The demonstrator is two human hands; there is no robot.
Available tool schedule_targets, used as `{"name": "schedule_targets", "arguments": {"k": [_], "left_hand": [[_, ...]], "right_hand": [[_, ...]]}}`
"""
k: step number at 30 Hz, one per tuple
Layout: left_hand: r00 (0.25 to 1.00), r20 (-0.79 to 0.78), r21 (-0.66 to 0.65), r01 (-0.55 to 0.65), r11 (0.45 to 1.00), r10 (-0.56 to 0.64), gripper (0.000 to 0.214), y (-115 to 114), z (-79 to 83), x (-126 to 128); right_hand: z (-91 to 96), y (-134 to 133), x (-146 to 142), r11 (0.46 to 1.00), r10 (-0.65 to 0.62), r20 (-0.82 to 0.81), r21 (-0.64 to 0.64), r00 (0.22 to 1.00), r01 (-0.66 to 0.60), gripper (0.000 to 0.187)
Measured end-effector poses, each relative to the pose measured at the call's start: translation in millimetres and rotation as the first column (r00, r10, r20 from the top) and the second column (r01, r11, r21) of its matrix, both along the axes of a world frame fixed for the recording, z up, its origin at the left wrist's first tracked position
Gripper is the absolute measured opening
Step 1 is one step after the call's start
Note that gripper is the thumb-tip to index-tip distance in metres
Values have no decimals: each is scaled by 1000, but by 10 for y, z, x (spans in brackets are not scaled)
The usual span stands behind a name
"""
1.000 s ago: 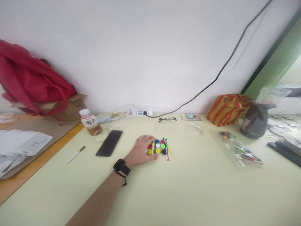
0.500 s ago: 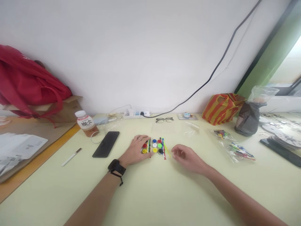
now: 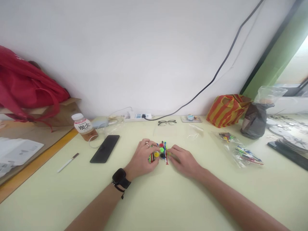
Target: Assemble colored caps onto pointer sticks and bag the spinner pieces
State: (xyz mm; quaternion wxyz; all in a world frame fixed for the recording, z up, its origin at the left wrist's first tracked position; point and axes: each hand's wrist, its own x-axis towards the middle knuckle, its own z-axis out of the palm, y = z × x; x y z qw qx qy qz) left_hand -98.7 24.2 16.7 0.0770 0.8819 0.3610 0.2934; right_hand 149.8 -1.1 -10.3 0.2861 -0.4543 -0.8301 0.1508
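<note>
My left hand (image 3: 145, 158), with a ring and a black watch at the wrist, curls its fingers round the left side of a small group of coloured plastic pieces. Among them are a yellow disc (image 3: 156, 154), a green disc (image 3: 162, 149), a red disc (image 3: 161, 145) and a black disc (image 3: 162, 155). Thin coloured plastic sticks (image 3: 166, 153) with arrow-like ends stand along the right side. My right hand (image 3: 183, 161) has its bent fingers closed at these sticks, fingertips pressing from the right. My left fingers cover some pieces.
A black phone (image 3: 105, 149), a white pen (image 3: 68, 163) and a drink bottle (image 3: 84, 127) are on the left. Behind lie glasses (image 3: 167, 122) and a power strip (image 3: 137, 117). On the right are clear bags of coloured parts (image 3: 247, 155) and a striped bag (image 3: 227, 110).
My right hand has moved left from beside the group to the sticks. My left hand has shifted right over the discs, and the sticks are closer to them.
</note>
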Motion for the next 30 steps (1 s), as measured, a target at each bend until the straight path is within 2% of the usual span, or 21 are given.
{"name": "schedule_targets", "arguments": {"k": [3,8,17,25,30], "left_hand": [[1000,-17,20,-10,1000,10,20,-3,14,-7],[998,-55,10,31,999,-30,14,11,28,-36],[997,47,-30,61,998,-59,11,-36,69,-1],[962,-66,-41,262,964,-264,7,-313,49,282],[960,-195,-39,195,980,-199,6,-372,28,377]], "right_hand": [[-19,-25,30,999,-7,-47,-39,999,6,33],[-43,-25,64,996,-41,-86,-84,995,33,24],[-100,90,116,989,-132,-111,-84,985,123,12],[-139,209,77,990,-131,-33,49,991,132,14],[-97,199,104,978,-189,27,99,982,185,15]]}}
